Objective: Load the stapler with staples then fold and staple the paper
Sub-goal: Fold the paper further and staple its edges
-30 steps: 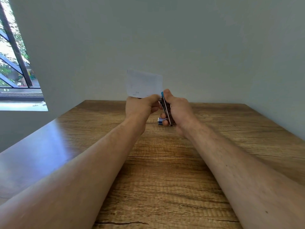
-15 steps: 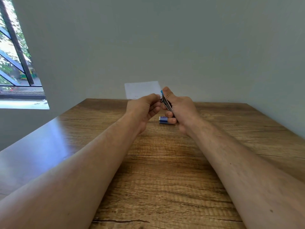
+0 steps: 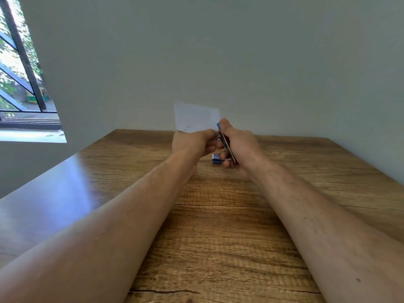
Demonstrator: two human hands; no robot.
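My left hand [image 3: 192,143] pinches the lower edge of a small folded white paper [image 3: 196,116], which stands upright above the far part of the wooden table [image 3: 218,226]. Right beside it, my right hand [image 3: 240,145] grips a slim metal stapler [image 3: 226,143] with a blue tip, held nearly on end against the paper's right lower corner. A small blue and white staple box [image 3: 216,159] lies on the table under my hands, partly hidden by my right fingers.
A pale wall rises just behind the table's far edge. A window [image 3: 19,84] with dark bars is at the far left. Both forearms stretch over the middle of the table.
The paper dropped low half a second ago and now stands tall again. Both hands have stayed close together above the staple box.
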